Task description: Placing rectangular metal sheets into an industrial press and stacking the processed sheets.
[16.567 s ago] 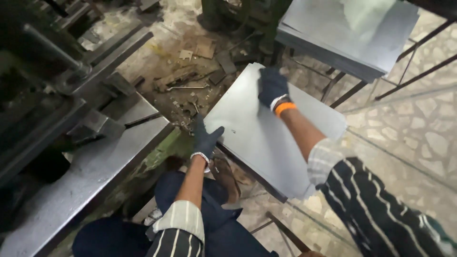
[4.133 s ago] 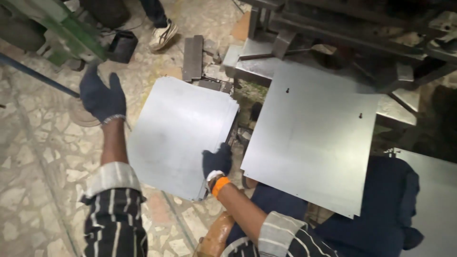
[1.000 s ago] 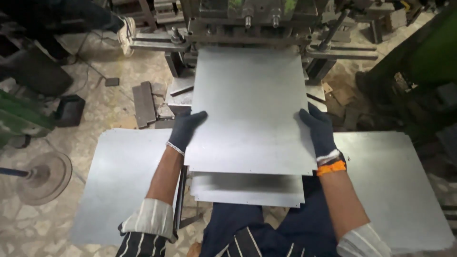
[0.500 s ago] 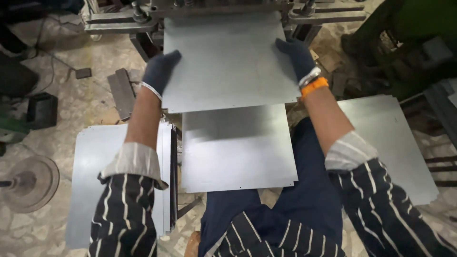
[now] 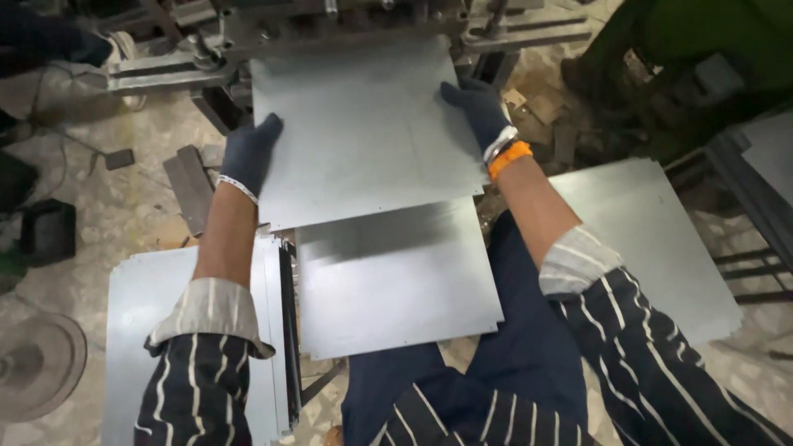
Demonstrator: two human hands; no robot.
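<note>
A flat grey metal sheet point(image 5: 363, 132) lies with its far edge under the jaws of a press machine point(image 5: 330, 21). My left hand point(image 5: 249, 153), in a dark glove, grips the sheet's left edge. My right hand point(image 5: 479, 111), gloved with an orange cuff, holds its right edge. Below it a second, shinier metal sheet point(image 5: 396, 281) rests on a table over my lap.
A stack of sheets point(image 5: 157, 330) lies at my left, and another sheet stack point(image 5: 652, 248) sits at my right. Metal scraps point(image 5: 190, 186) litter the stone floor. A round metal disc point(image 5: 37, 363) sits at lower left. Green machinery point(image 5: 702, 58) stands at upper right.
Both hands have pushed the top sheet away from me, deeper under the press. More of the lower sheet shows now.
</note>
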